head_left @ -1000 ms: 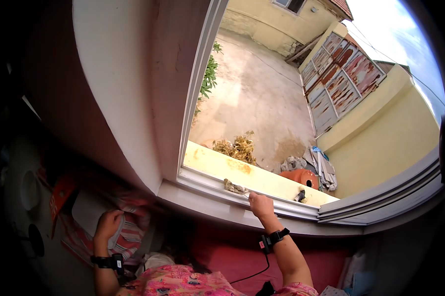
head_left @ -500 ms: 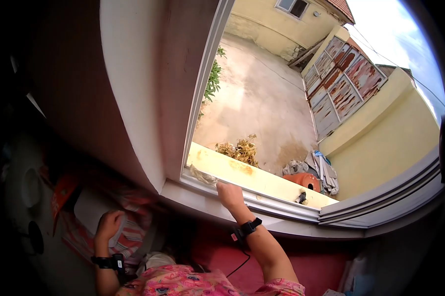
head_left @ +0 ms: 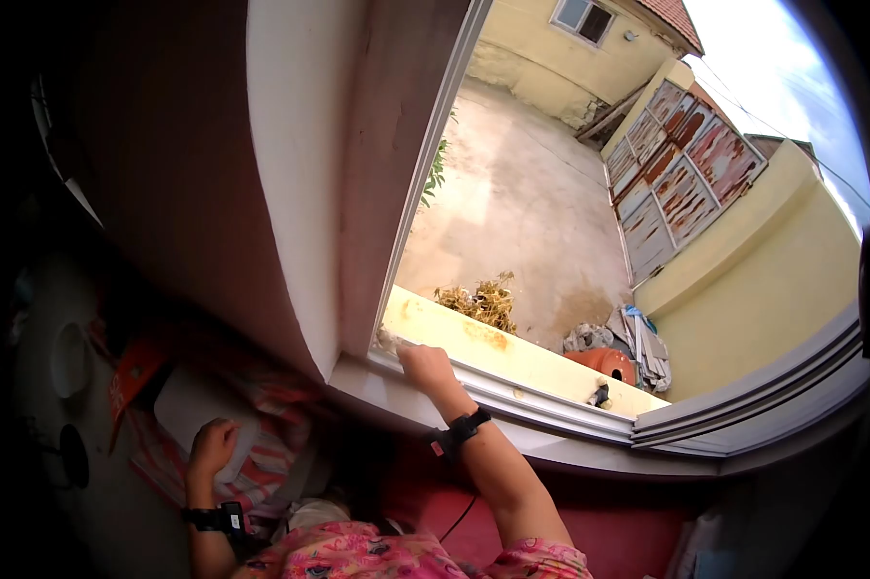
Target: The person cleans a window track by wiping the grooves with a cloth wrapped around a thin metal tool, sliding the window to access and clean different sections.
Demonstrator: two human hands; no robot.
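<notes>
My right hand (head_left: pixel 427 367) is closed at the left end of the white window track (head_left: pixel 512 394). A crumpled, pale rag-like piece (head_left: pixel 388 340) pokes out past its fingers into the corner of the frame; whether it is cloth or plastic is hard to tell. My left hand (head_left: pixel 213 448) hangs low on the left, fingers curled in, with nothing visible in it. Behind that hand lies a pale flat item (head_left: pixel 189 410) on red-and-white striped fabric (head_left: pixel 155 461). Both wrists wear black straps with small devices.
Inside, a grey-white sill (head_left: pixel 382 388) runs below the track, and sliding panes (head_left: pixel 758 425) stand at the right. Outside are a yellow ledge (head_left: pixel 445 323), dried plants (head_left: pixel 488 304), an orange object (head_left: pixel 604 364) and a rusty gate (head_left: pixel 681 174). An orange item (head_left: pixel 134 376) is at lower left.
My right hand has slid left along the track with the pale crumpled piece, closer to the frame corner. My left hand stays nearly where it was. The view has shifted slightly.
</notes>
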